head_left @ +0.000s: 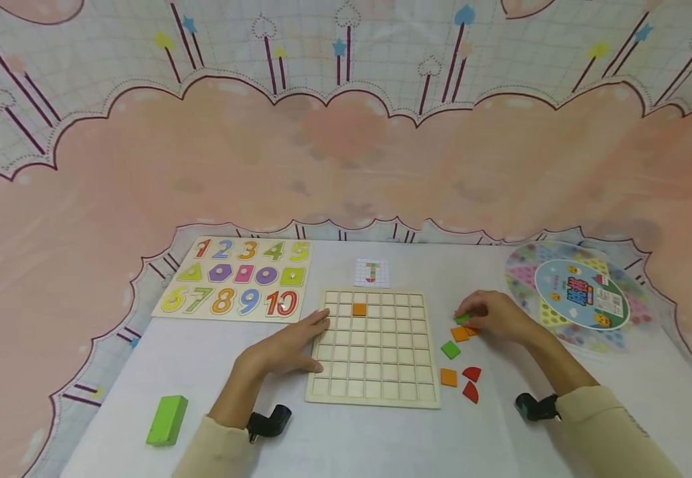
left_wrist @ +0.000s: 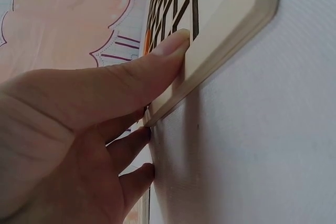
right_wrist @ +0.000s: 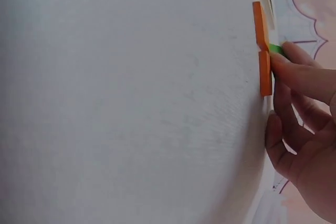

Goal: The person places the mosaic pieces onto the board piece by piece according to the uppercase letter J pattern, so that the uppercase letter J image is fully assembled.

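Observation:
A wooden grid board [head_left: 373,393] lies on the table with one orange square [head_left: 359,309] in a cell of its top row. My left hand [head_left: 283,346] rests on the board's left edge, fingers extended. In the left wrist view the thumb [left_wrist: 168,51] presses on the board's rim [left_wrist: 220,40]. Right of the board, my right hand [head_left: 498,317] pinches a green piece [head_left: 462,319] between thumb and fingertips. Under and beside that hand lie orange pieces [head_left: 459,334], also seen as an orange piece [right_wrist: 265,74] in the right wrist view.
Nearer me lie a green square [head_left: 450,350], an orange square [head_left: 449,377] and two red quarter-circles [head_left: 470,392]. Behind the board is a small pattern card [head_left: 372,273]. A number puzzle [head_left: 238,279], a green block [head_left: 167,420] and a round clear package [head_left: 582,295] stand around.

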Action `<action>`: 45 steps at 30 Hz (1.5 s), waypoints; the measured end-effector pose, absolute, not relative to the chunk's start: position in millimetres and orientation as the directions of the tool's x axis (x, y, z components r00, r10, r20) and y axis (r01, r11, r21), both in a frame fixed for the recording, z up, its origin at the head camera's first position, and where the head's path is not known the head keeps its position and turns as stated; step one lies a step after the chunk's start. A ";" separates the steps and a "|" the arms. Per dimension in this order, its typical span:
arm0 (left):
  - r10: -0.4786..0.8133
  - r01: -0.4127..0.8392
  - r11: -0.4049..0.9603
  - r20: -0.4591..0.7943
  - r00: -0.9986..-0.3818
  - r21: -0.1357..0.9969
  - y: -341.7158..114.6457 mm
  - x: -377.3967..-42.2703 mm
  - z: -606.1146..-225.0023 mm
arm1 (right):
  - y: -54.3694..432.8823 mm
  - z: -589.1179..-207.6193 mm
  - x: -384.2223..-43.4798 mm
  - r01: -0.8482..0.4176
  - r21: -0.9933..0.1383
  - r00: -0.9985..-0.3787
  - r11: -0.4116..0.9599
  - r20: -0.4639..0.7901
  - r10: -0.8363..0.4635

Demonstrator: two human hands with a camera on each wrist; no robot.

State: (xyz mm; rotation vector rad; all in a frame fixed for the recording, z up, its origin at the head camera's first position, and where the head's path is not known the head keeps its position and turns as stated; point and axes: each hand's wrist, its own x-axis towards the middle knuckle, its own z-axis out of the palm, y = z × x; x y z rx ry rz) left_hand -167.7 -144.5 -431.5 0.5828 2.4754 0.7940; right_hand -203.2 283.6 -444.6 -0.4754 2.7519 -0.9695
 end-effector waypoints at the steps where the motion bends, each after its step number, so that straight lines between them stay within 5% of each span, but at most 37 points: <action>1: 0.516 0.241 0.744 -0.306 -0.800 0.623 -144.6 -167.5 -432.1 | 283.7 -443.2 -204.0 -0.241 -0.632 -0.927 0.736 -0.073 -0.367; 14: 0.509 0.228 0.751 -0.323 -0.798 0.619 -142.7 -167.7 -429.5 | 269.2 -413.5 -211.4 -0.228 -0.671 -0.912 0.705 -0.106 -0.396; 33: 0.506 0.239 0.757 -0.316 -0.802 0.608 -144.4 -167.4 -431.6 | 197.7 -433.1 -225.6 -0.121 -0.740 -0.942 0.661 -0.125 -0.313; 45: 0.525 0.252 0.750 -0.318 -0.790 0.612 -144.1 -167.8 -429.4 | 153.5 -427.4 -227.7 -0.186 -0.780 -0.924 0.598 -0.068 -0.376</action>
